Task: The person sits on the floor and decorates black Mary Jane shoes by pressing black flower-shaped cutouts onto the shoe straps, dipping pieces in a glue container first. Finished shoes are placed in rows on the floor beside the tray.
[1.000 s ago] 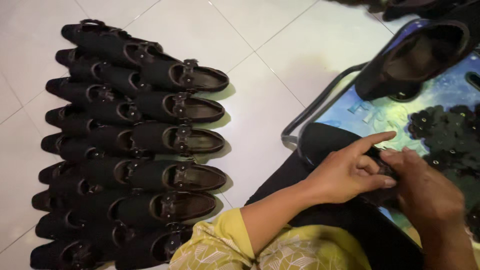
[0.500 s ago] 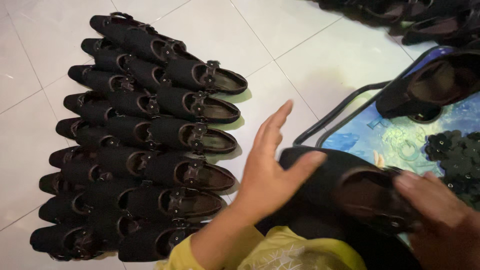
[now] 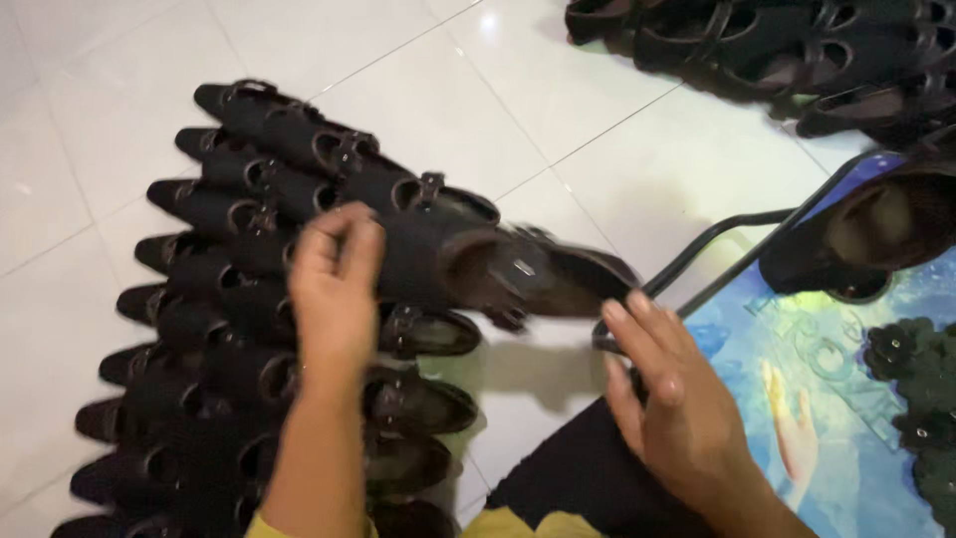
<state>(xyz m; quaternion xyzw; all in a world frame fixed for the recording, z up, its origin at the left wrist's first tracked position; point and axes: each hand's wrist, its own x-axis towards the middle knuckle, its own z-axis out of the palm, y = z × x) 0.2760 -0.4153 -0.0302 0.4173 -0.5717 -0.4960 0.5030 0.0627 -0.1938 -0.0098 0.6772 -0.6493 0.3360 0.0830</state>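
My left hand (image 3: 335,284) grips a dark brown buckled shoe (image 3: 498,269) by its toe end and holds it in the air over the rows of matching shoes (image 3: 229,329) laid on the white tile floor. My right hand (image 3: 677,399) hovers just below the shoe's heel end with fingers apart, holding nothing. The held shoe's open heel points right, toward a low table.
A low table with a blue picture top (image 3: 827,399) and black metal frame stands at right, with a single dark shoe (image 3: 876,234) and black flower-shaped ornaments (image 3: 921,399) on it. More dark shoes (image 3: 797,50) lie at the top right. Dark fabric (image 3: 588,478) covers my lap.
My left hand has taken the shoe and carried it left, over the rows of shoes. My right hand has let go of it and opened.
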